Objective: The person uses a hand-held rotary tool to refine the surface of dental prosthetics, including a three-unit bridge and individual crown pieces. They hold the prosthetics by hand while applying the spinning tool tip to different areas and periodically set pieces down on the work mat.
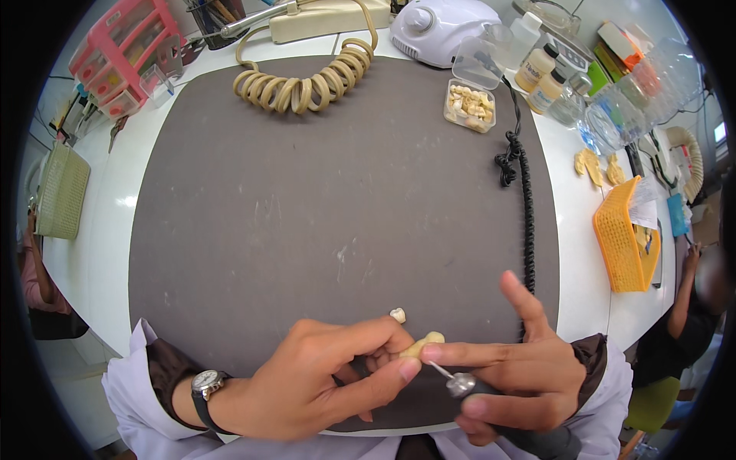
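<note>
My left hand, with a wristwatch on its wrist, pinches a small cream-yellow tooth model between thumb and fingers. In my right hand is a dark rotary handpiece with a silver nose and a thin bur. The bur's tip is close beneath the tooth model; whether they touch I cannot tell. My right index finger points upward, apart from the tool, while another finger reaches to the model. A small white tooth-shaped piece lies on the grey mat, just beyond my left fingers.
A clear box of tooth-like pieces stands open at the mat's far right. The black coiled cord runs down the right side. A beige coiled hose, white control unit, bottles and orange basket surround the mat.
</note>
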{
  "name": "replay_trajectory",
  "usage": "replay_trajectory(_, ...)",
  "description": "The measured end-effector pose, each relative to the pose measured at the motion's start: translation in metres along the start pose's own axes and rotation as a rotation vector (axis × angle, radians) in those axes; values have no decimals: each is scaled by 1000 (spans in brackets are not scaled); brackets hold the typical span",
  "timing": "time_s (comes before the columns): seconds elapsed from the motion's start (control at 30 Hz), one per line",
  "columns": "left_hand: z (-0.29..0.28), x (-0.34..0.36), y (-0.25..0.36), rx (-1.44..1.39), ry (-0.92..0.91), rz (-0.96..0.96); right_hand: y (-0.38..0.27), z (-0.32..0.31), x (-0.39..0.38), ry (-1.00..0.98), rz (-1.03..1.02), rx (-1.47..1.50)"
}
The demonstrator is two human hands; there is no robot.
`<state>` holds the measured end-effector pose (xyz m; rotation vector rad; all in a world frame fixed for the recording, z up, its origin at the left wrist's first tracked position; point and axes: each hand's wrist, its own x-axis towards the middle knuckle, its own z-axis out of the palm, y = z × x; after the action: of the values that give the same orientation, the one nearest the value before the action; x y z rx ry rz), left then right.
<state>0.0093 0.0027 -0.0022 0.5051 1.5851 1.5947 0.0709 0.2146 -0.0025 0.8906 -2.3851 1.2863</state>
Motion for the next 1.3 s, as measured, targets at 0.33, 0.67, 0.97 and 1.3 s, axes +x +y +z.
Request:
replay_trajectory(0.33, 0, -3, 1, -13, 25, -35, 2, -11, 3, -51, -4, -78)
replay_trajectory(0.67, 1, -1, -4, -39, -5, -51, 9, -5, 2, -113, 44, -180)
replay_trajectory(0.97, 0, 1, 0, 19, 9, -37, 5, -23, 3, -208, 167, 120)
replay_trajectory(1.3, -1, 1, 0, 148, 45, 82, -3, -27, 12, -240, 190, 151)
